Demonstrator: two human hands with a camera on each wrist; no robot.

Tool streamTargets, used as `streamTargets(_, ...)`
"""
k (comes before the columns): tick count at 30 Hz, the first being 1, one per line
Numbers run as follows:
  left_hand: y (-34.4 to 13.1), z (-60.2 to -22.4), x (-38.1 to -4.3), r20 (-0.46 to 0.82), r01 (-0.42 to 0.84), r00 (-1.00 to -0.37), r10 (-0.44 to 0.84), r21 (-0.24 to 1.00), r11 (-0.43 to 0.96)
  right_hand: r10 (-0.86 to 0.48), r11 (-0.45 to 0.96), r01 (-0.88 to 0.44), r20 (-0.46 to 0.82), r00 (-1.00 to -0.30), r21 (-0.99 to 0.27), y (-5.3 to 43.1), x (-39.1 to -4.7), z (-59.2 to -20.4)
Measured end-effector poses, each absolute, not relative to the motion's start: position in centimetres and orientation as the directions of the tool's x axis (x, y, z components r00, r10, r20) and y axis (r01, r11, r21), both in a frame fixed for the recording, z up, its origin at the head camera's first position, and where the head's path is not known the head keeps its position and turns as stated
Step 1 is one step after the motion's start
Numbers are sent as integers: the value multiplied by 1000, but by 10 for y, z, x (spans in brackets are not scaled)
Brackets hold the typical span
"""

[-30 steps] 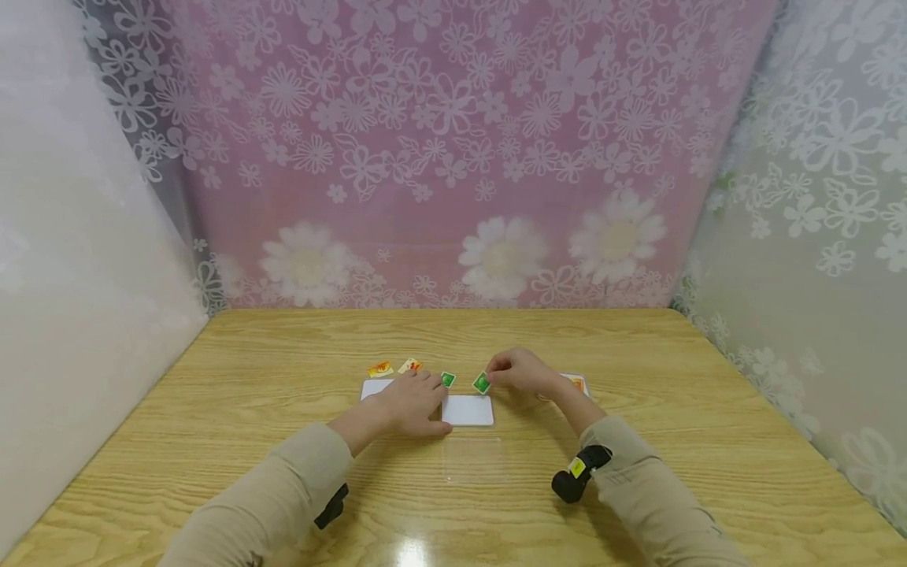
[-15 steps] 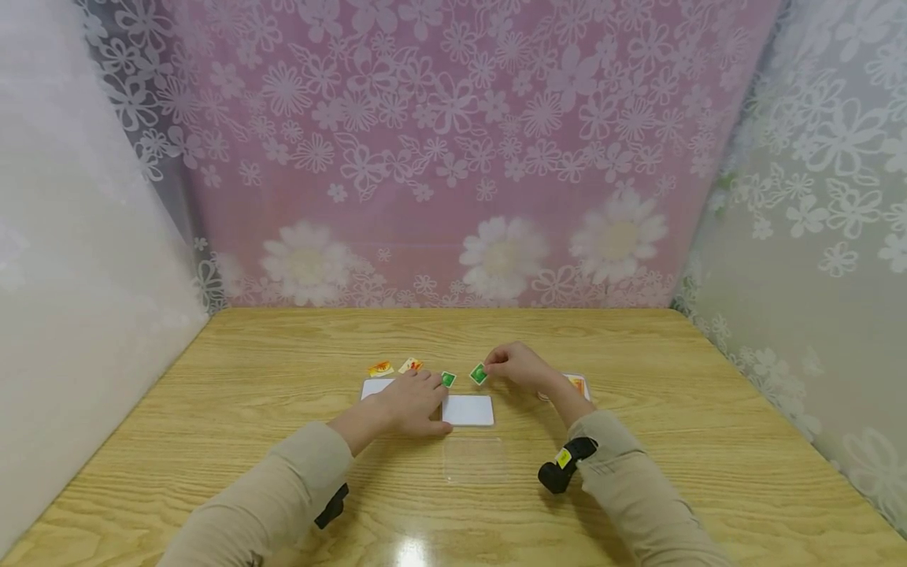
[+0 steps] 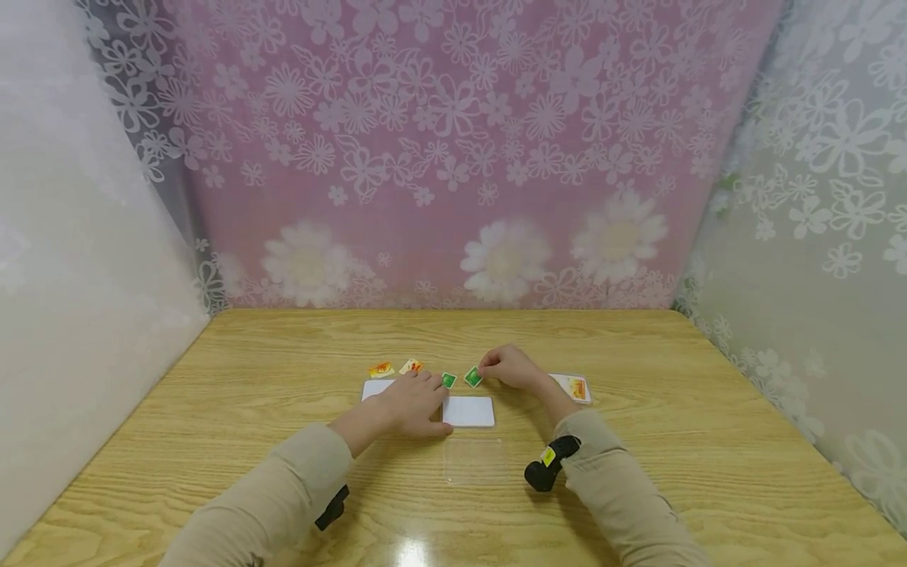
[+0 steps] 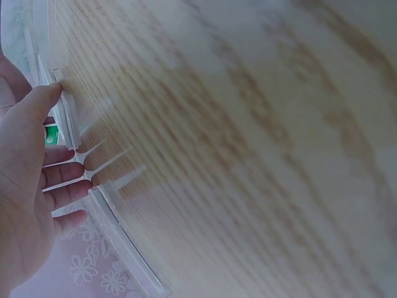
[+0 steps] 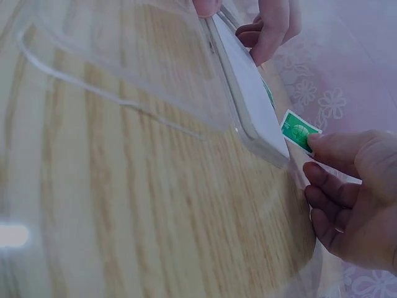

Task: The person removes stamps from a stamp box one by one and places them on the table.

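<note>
A small green stamp (image 3: 473, 377) with a pale toothed edge is pinched by its right side between thumb and finger of my right hand (image 3: 513, 368). In the right wrist view the stamp (image 5: 299, 131) stands tilted just beyond the far edge of a flat white box (image 5: 248, 87). My left hand (image 3: 412, 403) lies at the left end of that white box (image 3: 469, 412), thumb at its near corner, the other fingers stretched toward its far side. Close to those fingertips lies a second green stamp (image 3: 449, 381), left of the held one.
Two yellow-and-red stamps (image 3: 381, 369) lie behind the left hand. Another white box (image 3: 374, 389) is partly covered by that hand. A clear plastic lid (image 3: 476, 462) lies nearer the person. To the right, behind the right wrist, is a white case (image 3: 578, 389) bearing an orange stamp.
My right hand has moved left with the green stamp, bringing it closer to the other green stamp. The left hand has stayed in place.
</note>
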State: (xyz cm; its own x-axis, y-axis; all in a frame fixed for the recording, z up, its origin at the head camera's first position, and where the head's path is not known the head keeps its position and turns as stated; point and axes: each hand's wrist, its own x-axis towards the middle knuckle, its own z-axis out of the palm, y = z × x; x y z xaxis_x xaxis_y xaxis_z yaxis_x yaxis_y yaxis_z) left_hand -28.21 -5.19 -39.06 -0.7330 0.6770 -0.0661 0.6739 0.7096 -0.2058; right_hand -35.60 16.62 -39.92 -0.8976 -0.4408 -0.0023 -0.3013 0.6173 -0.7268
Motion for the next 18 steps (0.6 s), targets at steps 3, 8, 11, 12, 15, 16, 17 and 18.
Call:
streamTargets(3,-52,-391,-282,-63,671,-736,675,-206,712,-436,631,-294,-15,-900,-718,164,-354,-398)
streamTargets(8,-51,-391,-282,-64,667,-739,671,-210,715,-451,649,-326,-1,-893,-688,163,-356,-402)
streamTargets(11,-51,-391,-283,-63,667,-738,672,-215,713,-446,659,-324,-5,-895,-678,162,-357,-405)
streamTargets(12,-51,-391,-283,-63,667,-738,672,-216,713,-442,662,-317,-12,-897,-679,162,-357,-405)
streamTargets(15,-51,-392,-283,-58,667,-737,673,-217,712,-426,678,-293,-36,-904,-675,161,-357,-406)
streamTargets(16,-51,-392,-283,-58,668,-737,674,-217,712,-424,684,-290,-41,-905,-669,160,-357,-406)
streamTargets(17,-51,-392,-283,-58,668,-736,674,-215,712,-422,687,-286,-46,-905,-668,160,-357,-406)
streamTargets(18,-51,-392,-282,-58,668,-737,673,-213,713,-420,688,-281,-52,-906,-669,160,-357,-406)
